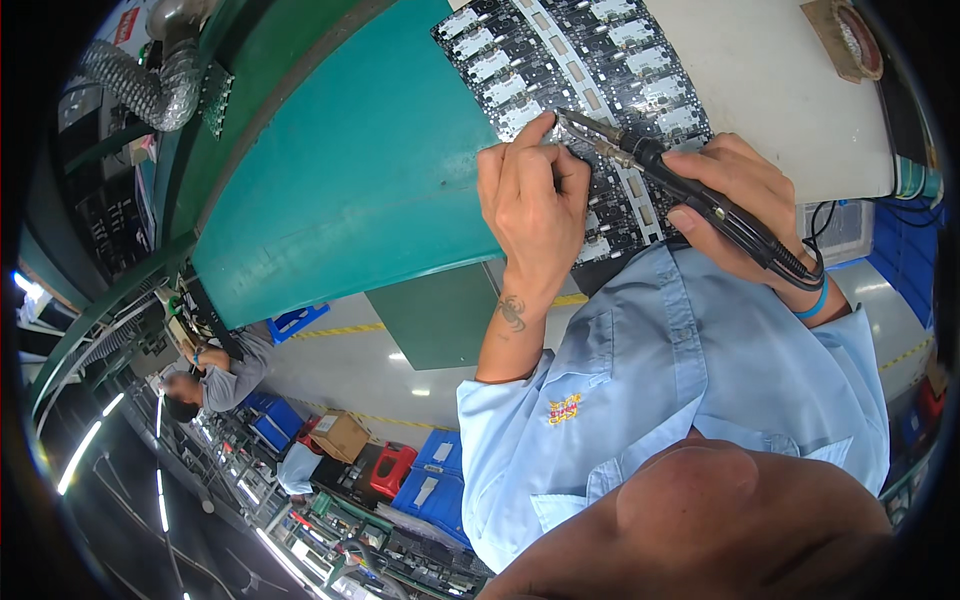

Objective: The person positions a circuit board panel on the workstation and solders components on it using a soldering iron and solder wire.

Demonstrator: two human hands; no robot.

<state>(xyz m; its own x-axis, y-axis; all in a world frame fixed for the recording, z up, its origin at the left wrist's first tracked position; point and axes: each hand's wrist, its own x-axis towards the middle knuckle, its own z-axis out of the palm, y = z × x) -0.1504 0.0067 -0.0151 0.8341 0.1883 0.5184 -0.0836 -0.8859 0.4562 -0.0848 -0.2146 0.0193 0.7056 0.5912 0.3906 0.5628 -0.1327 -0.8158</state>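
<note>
A black soldering iron [715, 205] with a cable lies in the grip of my right hand [745, 185], its fingers wrapped round the handle. The metal tip, with a second thin metal piece beside it, points left over a panel of black circuit boards [640, 75]. My left hand [535, 195] rests at the panel's left edge, fingers curled and the index fingertip close to the iron's tip. Whatever those fingers pinch, if anything, is hidden behind them. Silvery pads and a pale central strip with slots mark the panel.
The panel lies across a green mat [350, 150] and a pale work surface [790, 90]. A round reel-like item [855, 45] sits at the far right. A flexible metal duct [150, 85] hangs at the far left. Another person [225, 375] works at the left, near blue crates [430, 485].
</note>
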